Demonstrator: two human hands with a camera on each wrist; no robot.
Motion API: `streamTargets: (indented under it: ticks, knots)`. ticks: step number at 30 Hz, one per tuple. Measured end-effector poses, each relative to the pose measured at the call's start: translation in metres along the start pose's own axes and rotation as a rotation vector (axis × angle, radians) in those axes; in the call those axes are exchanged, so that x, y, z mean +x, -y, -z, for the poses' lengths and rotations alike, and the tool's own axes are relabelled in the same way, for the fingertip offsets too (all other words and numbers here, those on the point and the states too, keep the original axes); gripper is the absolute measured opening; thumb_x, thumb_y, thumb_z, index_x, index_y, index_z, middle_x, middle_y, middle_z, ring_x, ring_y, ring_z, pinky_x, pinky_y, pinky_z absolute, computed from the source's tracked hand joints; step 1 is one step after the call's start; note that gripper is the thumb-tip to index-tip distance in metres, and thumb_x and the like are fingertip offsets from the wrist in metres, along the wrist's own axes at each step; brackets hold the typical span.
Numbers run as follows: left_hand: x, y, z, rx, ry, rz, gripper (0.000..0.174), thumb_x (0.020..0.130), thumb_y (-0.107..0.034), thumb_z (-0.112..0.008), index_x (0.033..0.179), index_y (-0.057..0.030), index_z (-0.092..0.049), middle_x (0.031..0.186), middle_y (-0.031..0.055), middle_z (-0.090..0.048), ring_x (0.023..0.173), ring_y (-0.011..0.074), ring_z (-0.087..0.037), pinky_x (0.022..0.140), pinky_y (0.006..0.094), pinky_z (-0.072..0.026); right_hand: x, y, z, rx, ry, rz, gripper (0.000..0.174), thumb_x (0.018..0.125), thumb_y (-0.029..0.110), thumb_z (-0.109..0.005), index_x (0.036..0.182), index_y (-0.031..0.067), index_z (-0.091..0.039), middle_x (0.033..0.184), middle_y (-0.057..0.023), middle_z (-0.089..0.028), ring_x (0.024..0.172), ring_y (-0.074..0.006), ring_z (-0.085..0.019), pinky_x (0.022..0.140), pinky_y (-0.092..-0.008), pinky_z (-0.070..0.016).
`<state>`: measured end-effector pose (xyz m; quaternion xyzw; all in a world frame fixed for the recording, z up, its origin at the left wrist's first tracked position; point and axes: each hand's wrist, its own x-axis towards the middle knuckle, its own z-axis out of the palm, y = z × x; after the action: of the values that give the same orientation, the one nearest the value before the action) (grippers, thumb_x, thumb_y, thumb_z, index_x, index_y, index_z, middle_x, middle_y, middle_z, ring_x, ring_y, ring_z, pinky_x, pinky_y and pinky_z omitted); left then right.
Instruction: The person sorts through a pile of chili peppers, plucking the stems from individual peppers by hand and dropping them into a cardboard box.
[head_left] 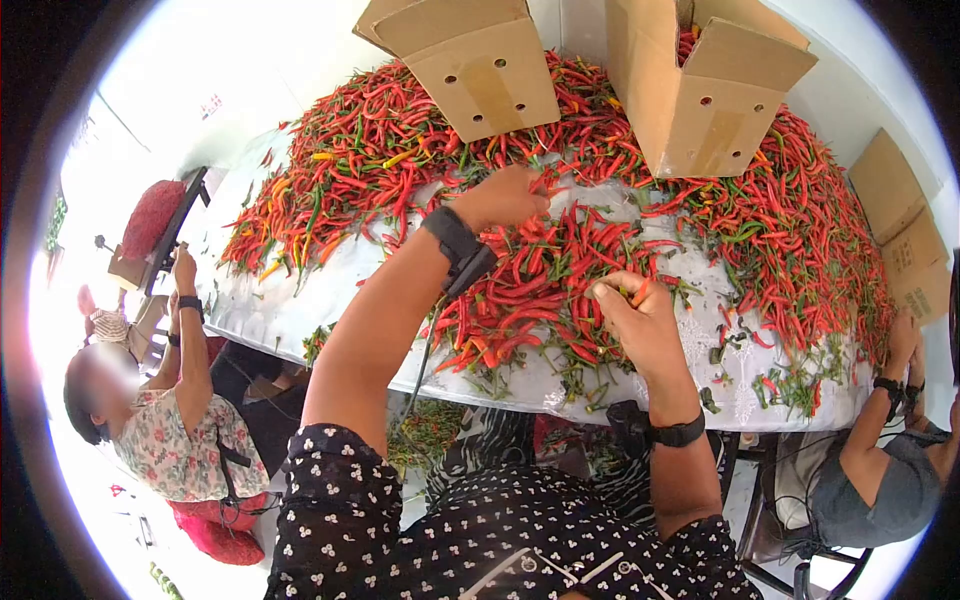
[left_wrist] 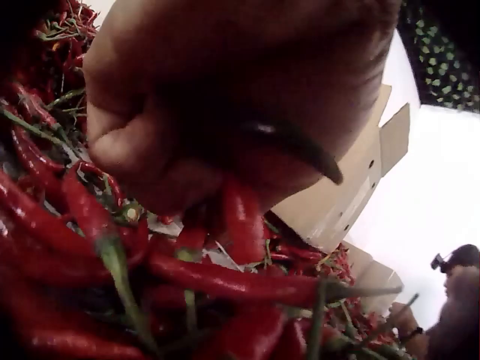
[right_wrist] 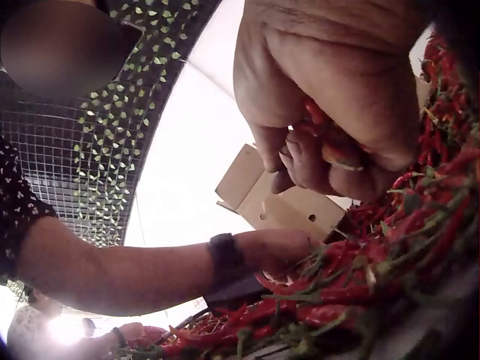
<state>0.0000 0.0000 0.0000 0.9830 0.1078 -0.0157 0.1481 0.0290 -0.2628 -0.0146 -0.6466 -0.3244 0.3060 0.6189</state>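
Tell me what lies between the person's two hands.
In the head view, a loose pile of red chillies lies between the left hand and the right hand.

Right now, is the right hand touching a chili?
Touching. The right wrist view shows it: the right hand has its fingers curled round a reddish chili, pressed against them with no gap.

Chillies (head_left: 515, 297) red; boxes (head_left: 505, 55) tan; blouse (head_left: 480, 520) black, white-patterned.
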Motion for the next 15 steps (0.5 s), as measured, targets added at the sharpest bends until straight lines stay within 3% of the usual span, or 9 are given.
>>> streamTargets:
  ticks: [2,3,5,9,11,13,15]
  knots:
    - [-0.020,-0.022,0.015,-0.434,-0.174,0.036,0.024,0.077,-0.019,-0.060,0.091,0.0000,-0.057,0.075,0.0143,-0.062,0.068,0.0228,-0.060,0.062,0.0351,-0.0456,0.000,0.002,-0.001,0.061,-0.015,-0.004,0.015,0.085,0.014,-0.057,0.089,0.0002,-0.062,0.059,0.0069,-0.047,0.051,-0.0017,-0.039,0.045,-0.0202,-0.0304]
    - [-0.023,-0.025,0.020,-0.431,-0.177,0.030,0.024,0.077,-0.019,-0.060,0.091,0.0000,-0.057,0.075,0.0143,-0.062,0.068,0.0228,-0.060,0.062,0.0351,-0.0456,0.002,0.004,-0.001,0.060,-0.018,0.002,0.015,0.085,0.014,-0.057,0.089,0.0002,-0.062,0.059,0.0069,-0.047,0.051,-0.0017,-0.039,0.045,-0.0202,-0.0304]
    - [-0.035,-0.033,0.016,-0.520,-0.437,-0.111,0.019,0.079,-0.015,-0.058,0.090,0.0003,-0.055,0.070,0.0107,-0.057,0.063,0.0173,-0.055,0.059,0.0318,-0.0439,-0.003,0.004,-0.001,0.091,-0.059,-0.039,0.014,0.085,0.012,-0.057,0.090,-0.0003,-0.062,0.059,0.0075,-0.046,0.050,-0.0010,-0.038,0.044,-0.0197,-0.0292]
    - [-0.066,-0.067,0.027,-0.605,-0.475,-0.078,0.014,0.081,-0.012,-0.057,0.089,-0.0003,-0.054,0.069,0.0062,-0.056,0.062,0.0111,-0.049,0.058,0.0284,-0.0420,-0.001,0.008,-0.003,0.158,-0.110,-0.012,0.014,0.085,0.011,-0.057,0.091,-0.0005,-0.063,0.059,0.0079,-0.046,0.049,-0.0007,-0.037,0.043,-0.0201,-0.0287]
    - [-0.076,-0.076,0.022,-0.808,-0.422,-0.081,0.011,0.085,-0.010,-0.052,0.090,-0.0010,-0.053,0.077,0.0024,-0.059,0.063,0.0074,-0.051,0.057,0.0249,-0.0436,-0.002,0.010,-0.003,0.167,-0.132,-0.028,0.014,0.085,0.009,-0.057,0.094,-0.0007,-0.063,0.060,0.0080,-0.046,0.049,-0.0002,-0.036,0.043,-0.0202,-0.0285]
    - [-0.087,-0.088,0.016,-0.727,-0.411,-0.112,0.012,0.085,-0.010,-0.052,0.092,-0.0008,-0.053,0.078,0.0007,-0.057,0.067,0.0064,-0.050,0.060,0.0238,-0.0433,-0.002,0.008,-0.003,0.153,-0.118,-0.011,0.015,0.085,0.009,-0.057,0.094,-0.0007,-0.063,0.060,0.0081,-0.047,0.050,-0.0001,-0.037,0.044,-0.0200,-0.0288]
    - [-0.095,-0.101,0.009,-0.861,-0.375,-0.149,0.009,0.085,-0.006,-0.053,0.093,-0.0024,-0.051,0.074,0.0006,-0.055,0.061,0.0049,-0.044,0.053,0.0224,-0.0394,-0.002,0.006,-0.003,0.139,-0.103,0.010,0.015,0.084,0.010,-0.058,0.094,-0.0008,-0.063,0.060,0.0082,-0.047,0.051,-0.0001,-0.037,0.045,-0.0197,-0.0291]
